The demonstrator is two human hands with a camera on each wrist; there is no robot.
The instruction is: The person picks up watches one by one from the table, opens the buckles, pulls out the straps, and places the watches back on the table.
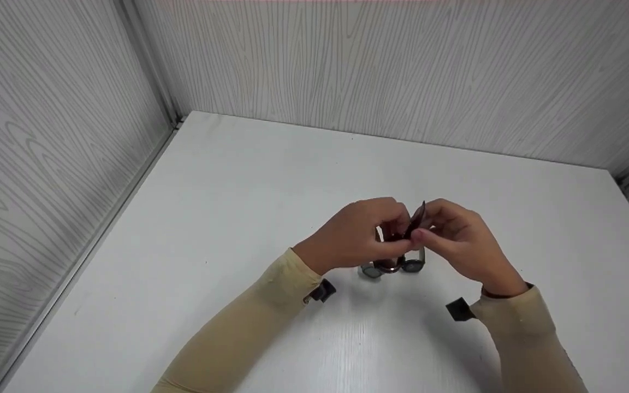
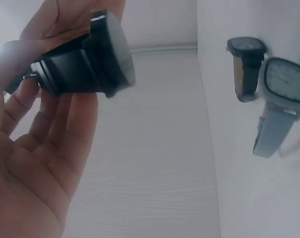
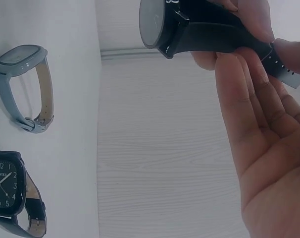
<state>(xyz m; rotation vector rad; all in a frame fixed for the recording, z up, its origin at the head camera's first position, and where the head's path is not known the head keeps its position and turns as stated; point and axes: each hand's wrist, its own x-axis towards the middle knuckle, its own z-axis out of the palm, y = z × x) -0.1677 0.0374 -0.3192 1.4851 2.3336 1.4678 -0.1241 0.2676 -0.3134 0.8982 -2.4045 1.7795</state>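
A wristwatch (image 2: 73,72) with a round face and a dark strap is held up above the table between both hands. My left hand (image 1: 361,232) pinches the strap near its buckle, with the thumb and curled fingers on it. From the other side my right hand (image 1: 464,243) pinches the strap's punched end (image 3: 283,67) between thumb and fingers. The watch case hangs at the bottom of the loop, face outward. In the right wrist view, a light blue watch (image 3: 24,56) and a black square-faced watch (image 3: 6,181) stand on the table below the hands.
The white table (image 1: 271,180) extends around the hands. Wood-grain panels rise at the back (image 1: 347,65) and on the left (image 1: 47,136). Small black camera mounts (image 1: 459,309) stick out from the sleeves close to the wrists.
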